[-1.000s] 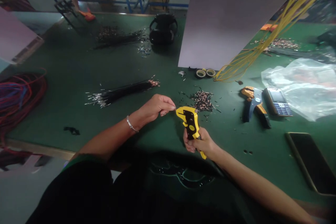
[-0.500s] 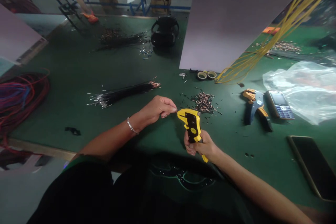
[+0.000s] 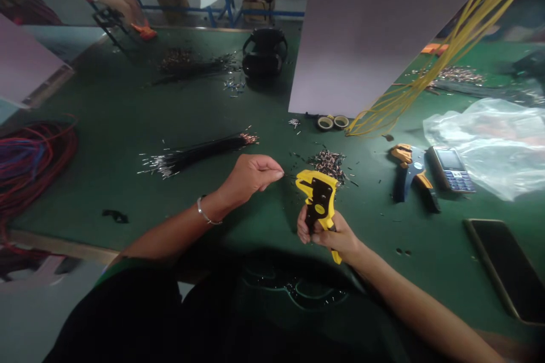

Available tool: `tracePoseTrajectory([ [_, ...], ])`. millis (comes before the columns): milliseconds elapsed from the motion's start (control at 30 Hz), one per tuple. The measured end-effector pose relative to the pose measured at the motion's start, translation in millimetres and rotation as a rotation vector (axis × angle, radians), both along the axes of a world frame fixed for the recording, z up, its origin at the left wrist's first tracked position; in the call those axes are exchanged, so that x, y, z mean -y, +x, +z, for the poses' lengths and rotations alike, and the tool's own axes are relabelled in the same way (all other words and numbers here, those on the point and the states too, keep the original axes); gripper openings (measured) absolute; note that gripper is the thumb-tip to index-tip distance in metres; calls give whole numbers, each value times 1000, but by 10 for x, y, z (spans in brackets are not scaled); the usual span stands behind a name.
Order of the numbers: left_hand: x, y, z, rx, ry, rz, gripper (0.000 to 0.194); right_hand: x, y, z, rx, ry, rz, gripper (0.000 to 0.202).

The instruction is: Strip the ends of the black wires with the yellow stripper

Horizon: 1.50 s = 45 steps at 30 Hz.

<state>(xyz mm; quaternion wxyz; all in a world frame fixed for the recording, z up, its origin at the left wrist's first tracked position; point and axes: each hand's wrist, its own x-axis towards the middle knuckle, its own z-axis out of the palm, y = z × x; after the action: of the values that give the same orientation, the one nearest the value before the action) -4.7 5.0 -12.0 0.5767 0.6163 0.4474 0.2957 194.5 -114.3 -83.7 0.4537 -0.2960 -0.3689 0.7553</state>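
My right hand (image 3: 330,232) is wrapped round the handles of a yellow and black wire stripper (image 3: 321,198), its jaws pointing left and up. Thumb and finger of my left hand (image 3: 258,176) are pinched on a thin dark wire (image 3: 289,174), whose short end sticks out towards the jaws; a small gap lies between fingertips and tool. Behind the stripper is a heap of cut black wire bits with copper glints (image 3: 327,162). Left of it lies a bundle of black wires (image 3: 200,153), silvery tips at one end and bare copper at the other.
To the right lie an orange and blue tool (image 3: 413,170), a keypad phone (image 3: 452,169), a smartphone (image 3: 506,269) and a clear plastic bag (image 3: 489,142). Tape rolls (image 3: 333,122) sit beside a hanging pale panel (image 3: 361,34) and yellow wires (image 3: 409,91). Coiled red wires (image 3: 38,164) lie left.
The wire stripper has shifted slightly right, and its jaws are farther from my left fingertips. My left hand has moved a little left, and more of the thin wire shows.
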Motion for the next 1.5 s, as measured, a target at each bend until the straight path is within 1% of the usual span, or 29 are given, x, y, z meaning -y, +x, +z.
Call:
tracePoseTrajectory([
  [200,89,18,154,-128,187,16,10,-14,-14,62,-2,-13,-26,31],
  [300,109,27,184,-142,275,-9,10,-12,-19,97,0,-16,-9,31],
  [367,112,25,179,-138,263,-24,11,-6,-24,105,-16,-19,3,31],
  [500,114,24,144,-131,174,-32,11,6,-38,105,-69,-20,16,32],
  [633,123,43,99,-108,144,-32,12,-2,-48,136,-92,-3,58,30],
  [833,126,60,40,-74,98,-50,11,-1,-45,147,-109,-12,74,31],
  [1000,112,52,29,-47,81,-59,11,20,-46,137,-146,-40,74,27],
  [1133,98,43,27,-20,72,-82,10,31,-45,132,-161,-23,79,24],
  [1500,59,26,-25,-11,126,-130,11,64,-31,110,-159,-55,58,23],
])
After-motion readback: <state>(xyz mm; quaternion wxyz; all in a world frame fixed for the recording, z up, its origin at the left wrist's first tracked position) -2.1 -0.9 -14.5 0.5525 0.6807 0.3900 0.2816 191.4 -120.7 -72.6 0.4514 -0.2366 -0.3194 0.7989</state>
